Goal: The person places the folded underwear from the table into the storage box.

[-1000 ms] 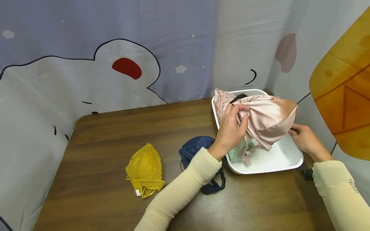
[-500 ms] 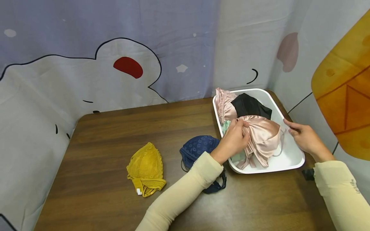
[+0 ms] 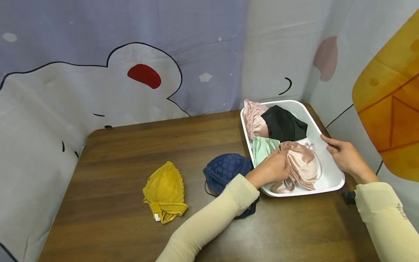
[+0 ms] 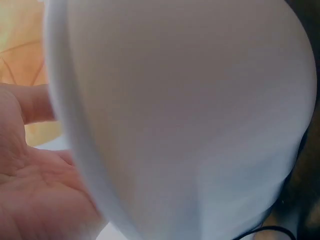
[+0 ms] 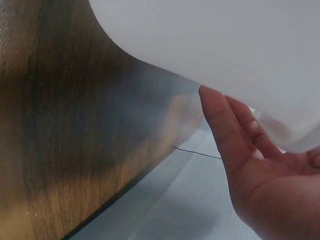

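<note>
In the head view a white plastic tray stands at the table's right. My left hand reaches over its near left rim and pinches the left edge of a pink satin bra, which lies in the near part. The fingertips are partly hidden. My right hand grips the tray's right rim, thumb on top; the right wrist view shows the fingers against the outer wall. Beside the pink bra lies mint green fabric. A black garment and a second pink lace-edged one fill the far end.
A navy lace bra lies left of the tray, partly under my left forearm. Farther left on the wooden table is a folded yellow lace bra. Printed curtains hang behind and at both sides. The tray wall blocks most of the left wrist view.
The pink satin bra has come down from above the tray into its near part, uncovering the black and mint garments. My right hand has left the bra and taken hold of the rim.
</note>
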Demonstrator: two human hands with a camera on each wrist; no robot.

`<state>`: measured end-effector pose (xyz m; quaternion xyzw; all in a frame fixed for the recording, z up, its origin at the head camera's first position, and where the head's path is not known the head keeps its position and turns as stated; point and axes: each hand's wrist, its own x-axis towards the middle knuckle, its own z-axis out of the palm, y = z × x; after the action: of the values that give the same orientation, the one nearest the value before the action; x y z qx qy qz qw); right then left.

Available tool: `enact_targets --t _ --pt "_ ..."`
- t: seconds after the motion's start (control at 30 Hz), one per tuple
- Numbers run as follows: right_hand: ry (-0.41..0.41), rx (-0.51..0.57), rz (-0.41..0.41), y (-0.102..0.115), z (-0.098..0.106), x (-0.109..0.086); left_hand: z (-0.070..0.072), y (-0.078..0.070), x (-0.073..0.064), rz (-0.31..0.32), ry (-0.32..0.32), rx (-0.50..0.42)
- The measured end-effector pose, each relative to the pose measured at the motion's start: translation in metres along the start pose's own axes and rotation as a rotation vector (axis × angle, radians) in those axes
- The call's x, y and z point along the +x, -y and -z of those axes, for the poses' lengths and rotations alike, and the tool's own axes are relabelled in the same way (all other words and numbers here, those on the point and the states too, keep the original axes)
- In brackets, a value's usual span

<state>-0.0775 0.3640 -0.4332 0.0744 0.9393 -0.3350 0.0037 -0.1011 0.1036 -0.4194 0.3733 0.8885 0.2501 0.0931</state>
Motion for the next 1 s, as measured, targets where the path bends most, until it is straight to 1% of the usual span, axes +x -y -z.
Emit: enact_targets --t 0.07,0.13,0.37,0.43,0.53,0.7,0.8,0.9,1.0 --pt "0.002 0.001 0.008 0.001 -0.001 0.001 0.004 0.003 -0.002 -0.006 0.010 -0.015" --pt "0.003 -0.003 0.008 0.002 -0.002 0.003 0.009 0.005 -0.004 -0.020 0.005 -0.031" --pt "0.002 0.003 0.009 0.000 -0.003 0.003 0.035 0.009 -0.018 -0.071 -0.001 -0.048" --pt "-0.005 -0.005 0.018 -0.001 -0.002 0.002 0.042 0.009 -0.022 -0.089 -0.006 -0.077" --pt "-0.013 -0.008 0.036 -0.002 -0.003 0.003 0.054 0.010 -0.031 -0.100 -0.020 -0.114" --pt "-0.014 -0.006 0.038 -0.002 -0.003 0.005 0.074 0.016 -0.047 -0.108 -0.077 -0.102" --pt "-0.005 -0.005 0.035 -0.003 -0.002 0.005 0.086 0.021 -0.055 -0.122 -0.131 -0.111" --pt "0.008 -0.001 0.021 -0.003 -0.003 0.005 0.096 0.029 -0.065 -0.122 -0.190 -0.128" --pt "0.027 -0.011 -0.014 -0.004 -0.004 0.005 0.103 0.041 -0.074 -0.102 -0.248 -0.142"
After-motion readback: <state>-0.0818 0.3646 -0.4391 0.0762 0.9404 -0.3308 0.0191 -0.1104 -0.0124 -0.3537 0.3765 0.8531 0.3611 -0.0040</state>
